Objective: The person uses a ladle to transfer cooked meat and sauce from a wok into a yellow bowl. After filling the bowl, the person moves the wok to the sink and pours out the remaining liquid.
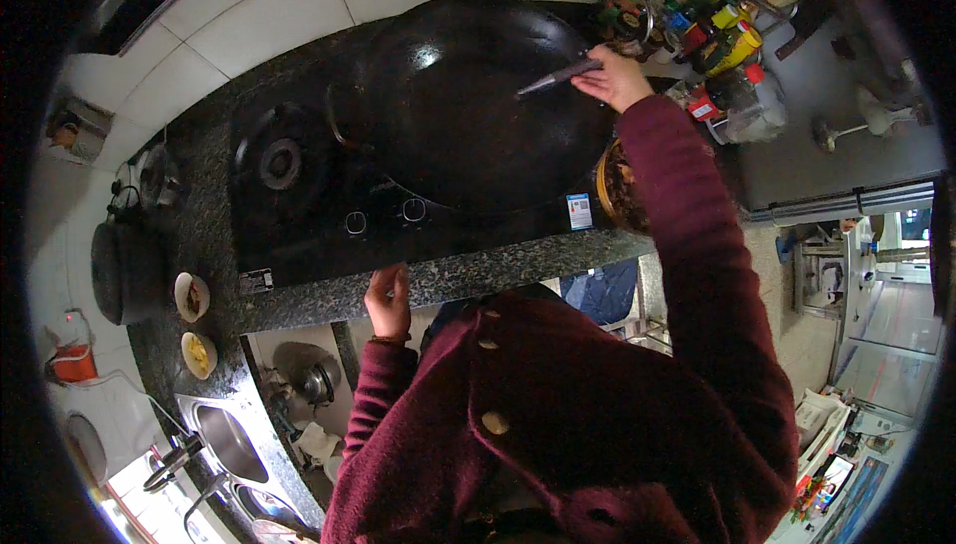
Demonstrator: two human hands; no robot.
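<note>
A large black wok sits over the right side of the black glass gas hob. My right hand is above the wok's right rim, closed around a slim dark-handled utensil. The utensil points left over the wok; its exact kind is unclear. At the front edge of the granite counter, my left hand touches the stone, thumb and fingers apart, with nothing visible in it. Partly hidden by my right sleeve, a yellow-rimmed bowl of dark food stands right of the wok.
Left of the wok is a bare burner. Two small bowls, one with brownish food and one with yellow pieces, stand near the sink. Several seasoning bottles crowd the right back corner. A dark pan leans at left.
</note>
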